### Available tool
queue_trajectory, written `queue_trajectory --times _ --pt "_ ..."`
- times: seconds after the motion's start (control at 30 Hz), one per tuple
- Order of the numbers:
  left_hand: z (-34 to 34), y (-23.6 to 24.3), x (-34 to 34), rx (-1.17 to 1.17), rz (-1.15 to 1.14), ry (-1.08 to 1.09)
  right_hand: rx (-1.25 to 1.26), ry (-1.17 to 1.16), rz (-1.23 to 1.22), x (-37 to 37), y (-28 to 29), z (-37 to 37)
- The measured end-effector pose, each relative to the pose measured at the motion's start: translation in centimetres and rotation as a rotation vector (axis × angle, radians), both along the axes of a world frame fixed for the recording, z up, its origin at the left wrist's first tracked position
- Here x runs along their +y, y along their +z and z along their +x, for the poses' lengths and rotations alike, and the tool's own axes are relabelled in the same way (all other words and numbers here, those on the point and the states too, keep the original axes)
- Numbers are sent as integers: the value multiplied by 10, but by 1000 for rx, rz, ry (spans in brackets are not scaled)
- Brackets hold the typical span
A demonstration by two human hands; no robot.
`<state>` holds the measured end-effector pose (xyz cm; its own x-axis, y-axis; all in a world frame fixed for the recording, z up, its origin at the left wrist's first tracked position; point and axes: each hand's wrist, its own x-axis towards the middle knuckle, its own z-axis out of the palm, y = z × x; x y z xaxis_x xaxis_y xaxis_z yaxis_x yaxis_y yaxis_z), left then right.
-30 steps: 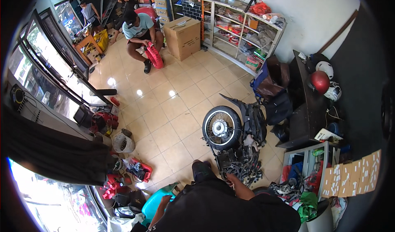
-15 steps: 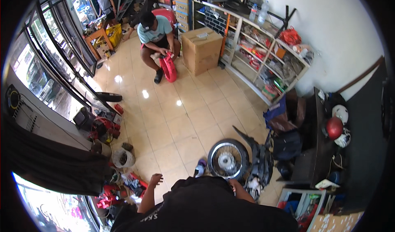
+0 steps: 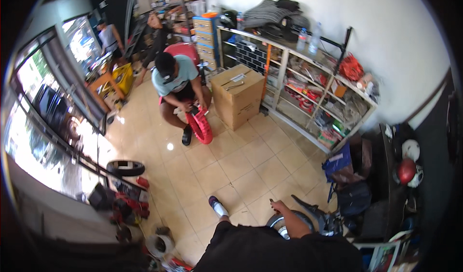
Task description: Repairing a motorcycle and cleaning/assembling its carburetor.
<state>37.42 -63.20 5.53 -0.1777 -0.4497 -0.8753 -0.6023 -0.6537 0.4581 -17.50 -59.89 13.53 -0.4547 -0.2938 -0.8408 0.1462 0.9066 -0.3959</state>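
My right hand (image 3: 278, 206) is stretched forward above the near floor, its fingers closed. A small dark bit shows at the fingertips, too small to name. Below that forearm lies a spoked motorcycle wheel (image 3: 274, 220) with a black tyre, partly hidden by my arm and black shirt. Right beside the wheel are dark motorcycle parts (image 3: 325, 221). My left hand is out of view. My foot in a dark shoe (image 3: 213, 201) and pale sock is forward on the tiles.
A crouching person (image 3: 176, 79) holds a red tyre (image 3: 200, 127) beside a cardboard box (image 3: 237, 96). A shelf unit (image 3: 308, 86) lines the wall. At left are a black tyre (image 3: 125, 168) and a bucket (image 3: 159, 245). Bags (image 3: 352, 197) and helmets (image 3: 406, 170) stand right.
My right hand has come from beside the wheel to reach forward above it. My left hand has left the view. The view has tilted up, and my foot is farther forward.
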Motion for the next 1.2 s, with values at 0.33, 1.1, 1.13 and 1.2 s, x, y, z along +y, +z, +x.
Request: queue_trajectory --times 0.33,1.1,1.13,1.2 --pt "-57 67 -404 57 -112 289 -140 -70 120 -209 2 6" --pt "-243 149 -593 -288 203 74 -375 -875 -472 -772 -47 -373" --pt "-257 156 -618 -299 187 78 -448 -886 -501 -789 -35 -388" --pt "-286 170 -678 -315 99 114 -507 -908 -569 -822 -18 -410"
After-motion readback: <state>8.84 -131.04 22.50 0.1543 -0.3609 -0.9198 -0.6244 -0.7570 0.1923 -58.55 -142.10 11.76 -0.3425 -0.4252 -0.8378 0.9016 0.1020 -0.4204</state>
